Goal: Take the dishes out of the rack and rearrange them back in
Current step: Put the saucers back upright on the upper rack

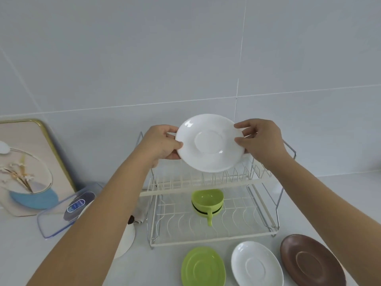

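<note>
A white saucer (209, 142) is held in the air above the upper tier of the two-tier wire dish rack (206, 183). My left hand (159, 142) pinches its left rim and my right hand (261, 139) pinches its right rim. The saucer tilts so that its face is toward me. On the rack's lower tier sits a green cup (207, 200) with its handle pointing at me. On the counter in front of the rack lie a green saucer (203, 267), a white saucer (256, 265) and a brown saucer (311, 261).
A framed flower picture (26, 166) leans on the tiled wall at the left. A clear plastic lid (68, 209) and a white plate (126, 240), partly hidden by my left forearm, lie left of the rack. The counter (329, 203) extends to the right.
</note>
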